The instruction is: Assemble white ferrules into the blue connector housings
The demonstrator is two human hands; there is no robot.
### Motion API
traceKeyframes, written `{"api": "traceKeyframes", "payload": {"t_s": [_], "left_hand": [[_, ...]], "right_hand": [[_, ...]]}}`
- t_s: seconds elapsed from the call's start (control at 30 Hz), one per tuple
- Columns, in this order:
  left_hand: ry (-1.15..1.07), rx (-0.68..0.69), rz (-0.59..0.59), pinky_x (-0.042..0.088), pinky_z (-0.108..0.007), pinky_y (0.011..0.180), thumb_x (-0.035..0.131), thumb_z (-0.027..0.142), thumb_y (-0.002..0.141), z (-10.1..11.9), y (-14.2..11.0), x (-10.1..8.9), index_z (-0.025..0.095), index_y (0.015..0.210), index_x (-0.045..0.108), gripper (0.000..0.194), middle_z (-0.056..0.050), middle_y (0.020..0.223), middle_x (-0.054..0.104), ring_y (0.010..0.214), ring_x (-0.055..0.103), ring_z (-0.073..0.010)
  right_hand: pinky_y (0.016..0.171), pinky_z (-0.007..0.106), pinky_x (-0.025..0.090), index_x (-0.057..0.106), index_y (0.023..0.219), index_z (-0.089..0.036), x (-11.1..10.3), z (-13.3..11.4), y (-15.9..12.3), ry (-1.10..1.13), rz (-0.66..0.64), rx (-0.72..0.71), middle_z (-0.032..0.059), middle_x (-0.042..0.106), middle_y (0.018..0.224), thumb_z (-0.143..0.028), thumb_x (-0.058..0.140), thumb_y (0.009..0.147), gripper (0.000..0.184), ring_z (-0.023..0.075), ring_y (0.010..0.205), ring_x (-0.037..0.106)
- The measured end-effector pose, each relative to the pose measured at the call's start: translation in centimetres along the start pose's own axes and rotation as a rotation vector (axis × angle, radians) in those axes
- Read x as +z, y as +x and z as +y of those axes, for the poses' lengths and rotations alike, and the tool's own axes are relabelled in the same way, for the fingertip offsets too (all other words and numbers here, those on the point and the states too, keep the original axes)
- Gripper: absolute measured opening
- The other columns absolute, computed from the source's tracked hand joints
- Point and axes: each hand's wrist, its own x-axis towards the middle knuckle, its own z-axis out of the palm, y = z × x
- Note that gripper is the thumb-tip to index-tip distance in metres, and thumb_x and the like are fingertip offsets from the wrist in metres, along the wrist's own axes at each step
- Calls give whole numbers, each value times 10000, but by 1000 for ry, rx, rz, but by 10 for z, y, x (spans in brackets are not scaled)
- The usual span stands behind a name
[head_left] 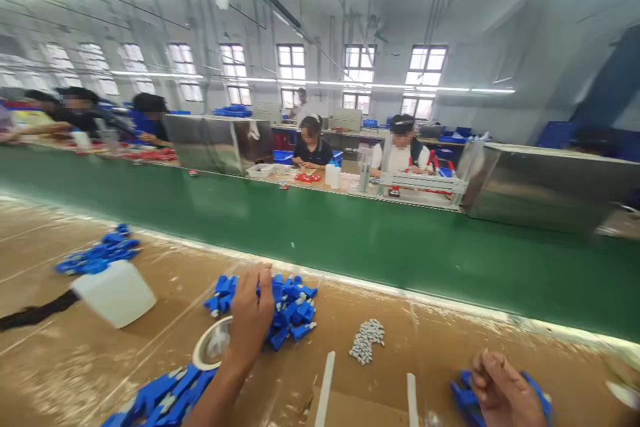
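Observation:
My left hand (pixel 251 307) reaches over a loose pile of small blue plastic pieces (pixel 295 310) with white bits on them. Its fingers are bent down at the pile and drawn in; their tips, and whatever they grip, are hidden. My right hand (pixel 507 387) is closed at the lower right, thumb against curled fingers. What it holds, if anything, is too small or blurred to make out. More blue pieces (pixel 465 393) lie under and around that hand. Between the hands sits a small heap of grey-white parts (pixel 367 340).
A roll of tape (pixel 204 347) lies by my left forearm, with more blue pieces (pixel 167 397) in front. Farther left are a white container (pixel 117 293) and another blue pile (pixel 103 253). A green conveyor belt (pixel 320 230) runs across, with co-workers (pixel 313 147) seated beyond.

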Motion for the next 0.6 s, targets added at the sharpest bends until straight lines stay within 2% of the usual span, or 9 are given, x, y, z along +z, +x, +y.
{"api": "traceKeyframes", "payload": {"t_s": [0.03,0.07,0.17,0.23,0.3,0.37,0.43,0.6], "left_hand": [[-58,21,-25,504,-429,908,346,422,971,11,-5,1,168,987,646,394,-123,981,696,983,631,-256],[-134,58,-97,511,-409,903,403,425,956,25,-13,5,190,973,649,341,-97,965,699,965,640,-245],[-331,215,-522,535,-358,868,480,406,927,72,-43,22,232,986,670,264,-68,990,712,949,673,-224],[-365,299,-813,549,-343,827,473,377,924,104,-63,33,235,1015,681,267,-82,1042,714,943,691,-228],[-346,332,-1005,550,-341,807,458,334,919,129,-78,42,229,1020,685,271,-97,1073,713,943,698,-239],[-319,322,-1098,542,-359,819,430,311,919,144,-86,48,218,1020,685,290,-110,1075,712,960,694,-256],[-315,283,-1128,532,-380,826,375,314,935,145,-85,51,206,1017,684,337,-119,1051,716,962,689,-266],[-342,67,-1059,518,-409,845,362,308,907,116,-68,60,181,1009,690,366,-135,1032,743,960,693,-278]], "right_hand": [[409,158,438,604,590,-195,-3,-11,-1,-11,79,-106,-51,568,578,-501,932,460,467,85,502,489],[392,153,410,574,581,-198,-7,-21,-2,-39,213,-234,-60,546,554,-532,919,423,505,81,488,469],[391,159,369,526,597,-210,-20,-34,-1,-139,430,-373,-79,509,529,-578,857,459,514,74,457,427],[405,176,366,529,617,-216,-29,-33,1,-236,506,-413,-80,500,522,-614,794,539,484,82,451,422],[416,204,366,556,617,-215,-34,-29,2,-362,509,-430,-74,496,500,-624,757,588,456,100,445,426],[449,245,391,595,602,-210,-35,-25,3,-506,453,-428,-54,523,488,-614,745,605,431,131,457,465],[520,293,436,633,601,-207,-34,-22,3,-648,388,-425,-16,587,514,-598,727,624,403,178,505,533],[654,377,470,648,685,-223,-38,-20,3,-936,318,-424,53,679,631,-573,594,751,360,265,628,623]]}}
